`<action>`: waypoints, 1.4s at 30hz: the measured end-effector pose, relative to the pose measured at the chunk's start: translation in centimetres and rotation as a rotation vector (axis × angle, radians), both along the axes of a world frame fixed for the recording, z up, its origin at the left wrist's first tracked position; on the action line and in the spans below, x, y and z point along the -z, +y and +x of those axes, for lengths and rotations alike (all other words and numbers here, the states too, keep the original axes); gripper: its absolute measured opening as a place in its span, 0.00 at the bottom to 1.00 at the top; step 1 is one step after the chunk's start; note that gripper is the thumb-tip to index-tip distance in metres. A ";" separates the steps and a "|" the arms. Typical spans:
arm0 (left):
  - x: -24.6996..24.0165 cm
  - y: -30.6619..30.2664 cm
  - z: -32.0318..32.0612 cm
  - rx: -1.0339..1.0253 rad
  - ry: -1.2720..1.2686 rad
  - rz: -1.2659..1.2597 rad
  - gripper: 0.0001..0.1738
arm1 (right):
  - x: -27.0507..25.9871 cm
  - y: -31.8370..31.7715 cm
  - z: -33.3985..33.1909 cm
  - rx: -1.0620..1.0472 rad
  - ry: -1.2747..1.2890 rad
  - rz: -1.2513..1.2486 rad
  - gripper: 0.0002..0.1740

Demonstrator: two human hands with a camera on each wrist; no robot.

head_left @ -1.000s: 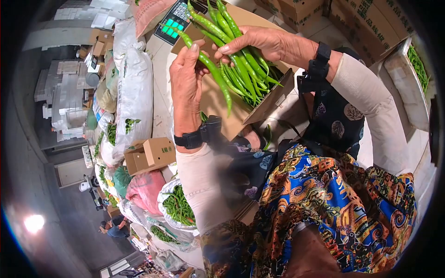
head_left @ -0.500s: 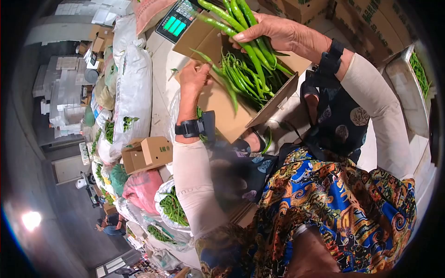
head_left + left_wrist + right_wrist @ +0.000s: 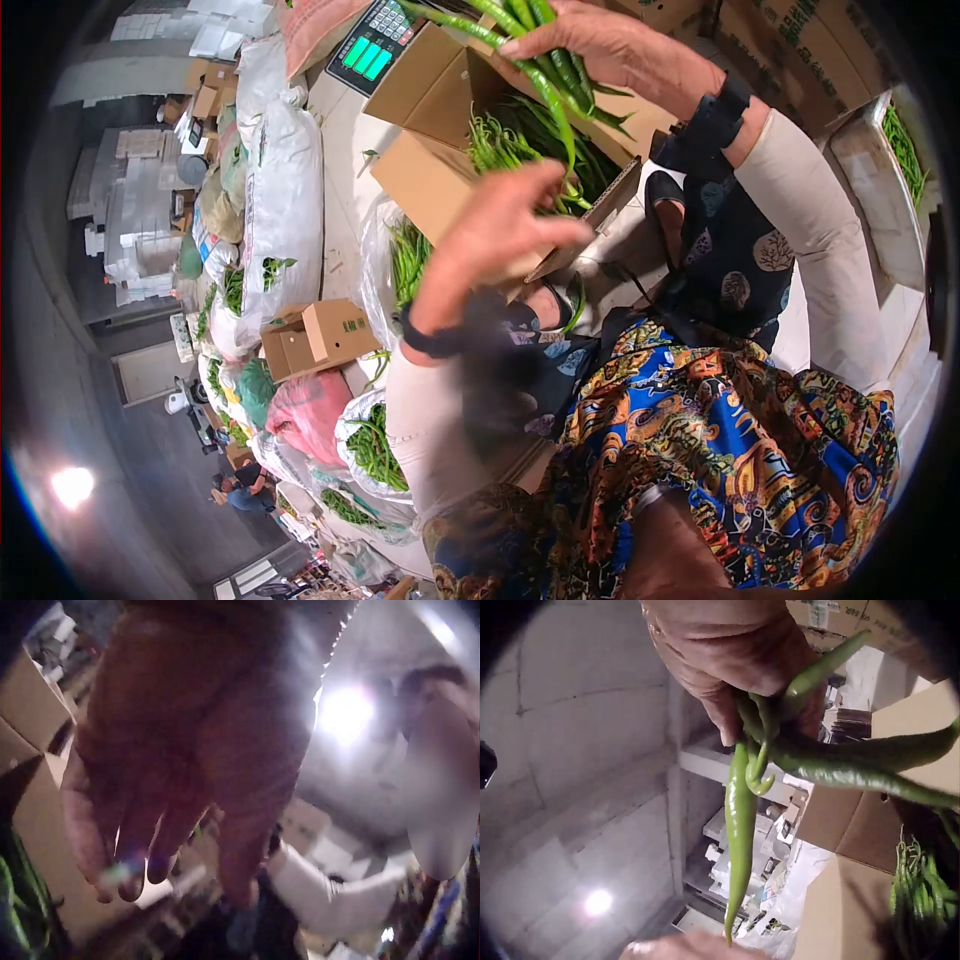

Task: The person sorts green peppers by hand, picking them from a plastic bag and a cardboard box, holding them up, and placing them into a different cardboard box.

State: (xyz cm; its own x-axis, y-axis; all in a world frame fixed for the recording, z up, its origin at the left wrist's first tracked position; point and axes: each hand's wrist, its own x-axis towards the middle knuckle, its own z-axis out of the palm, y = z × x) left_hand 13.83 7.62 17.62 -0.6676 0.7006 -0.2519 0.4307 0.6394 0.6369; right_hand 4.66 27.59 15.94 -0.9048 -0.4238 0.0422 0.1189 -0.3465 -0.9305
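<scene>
My right hand [image 3: 625, 55] grips a bunch of long green chili peppers [image 3: 552, 95] above an open cardboard box [image 3: 415, 185]. In the right wrist view the peppers [image 3: 739, 832] stick out from between thumb and fingers, some pointing down, some sideways. Inside the box lie more green chili peppers [image 3: 492, 145], their thin stems bundled towards the left. My left hand [image 3: 495, 230], blurred by motion, hovers over the box's near side. Seen in the left wrist view, the left hand [image 3: 195, 750] has its fingers extended, thumb apart, and holds nothing.
A scale with a lit green display [image 3: 368, 58] stands beyond the box. Left of it lie white sacks [image 3: 285, 200], a small open carton [image 3: 335, 335] and a sack of peppers [image 3: 375, 450]. A white crate [image 3: 880, 190] with peppers stands at right.
My left hand pinched a single pepper beside the bunch a second ago; it has come away from that pepper and swung right, towards my body. The right hand still holds the bunch, slightly farther right.
</scene>
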 end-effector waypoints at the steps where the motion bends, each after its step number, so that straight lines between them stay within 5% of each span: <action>1: 1.4 0.3 1.4 0.105 0.097 0.016 0.26 | 1.4 0.0 -1.3 -0.018 -0.078 -0.075 0.16; 2: 1.7 0.6 3.1 0.099 0.298 0.029 0.19 | 1.5 0.4 -1.6 -0.027 -0.064 -0.051 0.17; 4: 2.2 1.3 3.6 0.090 0.217 -0.114 0.12 | 2.1 0.6 -1.6 -0.045 -0.080 -0.041 0.17; 12: 1.3 2.0 5.1 0.203 0.130 -0.042 0.09 | 1.5 -0.2 0.4 -0.145 -0.141 -0.067 0.17; 14: 0.0 1.7 4.5 0.065 -0.270 0.014 0.12 | 1.1 -0.8 1.1 -0.137 -0.096 -0.080 0.18; 15: -0.6 1.0 3.6 -0.005 -0.246 0.142 0.15 | 1.1 -1.0 1.4 -0.138 -0.094 -0.108 0.19; 18: -2.6 -0.4 1.4 -0.657 -0.295 0.315 0.16 | 1.5 -1.2 1.6 -0.187 -0.097 -0.108 0.19; 24: -1.3 -0.9 -1.7 -0.819 -0.264 0.850 0.17 | 2.0 -1.6 2.1 -0.309 -0.145 -0.052 0.23; 29: -0.4 -2.1 -2.9 -0.676 -0.347 0.943 0.14 | 1.5 -2.5 2.8 -0.355 -0.115 -0.095 0.22; 35: -0.7 -2.1 -2.7 -0.863 -0.301 1.111 0.09 | 1.6 -2.5 2.8 -0.397 -0.143 -0.106 0.20; 42: -0.2 -3.5 -2.9 -0.804 -0.313 1.067 0.10 | 2.1 -1.8 2.4 -0.318 -0.190 -0.072 0.20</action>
State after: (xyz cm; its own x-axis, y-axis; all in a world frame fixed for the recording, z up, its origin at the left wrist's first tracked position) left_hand 10.89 4.14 17.85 -0.9938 0.0978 -0.0535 -0.0736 -0.2151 0.9738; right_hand 7.10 25.84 13.87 -0.7228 -0.6871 -0.0739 0.3998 -0.3285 -0.8557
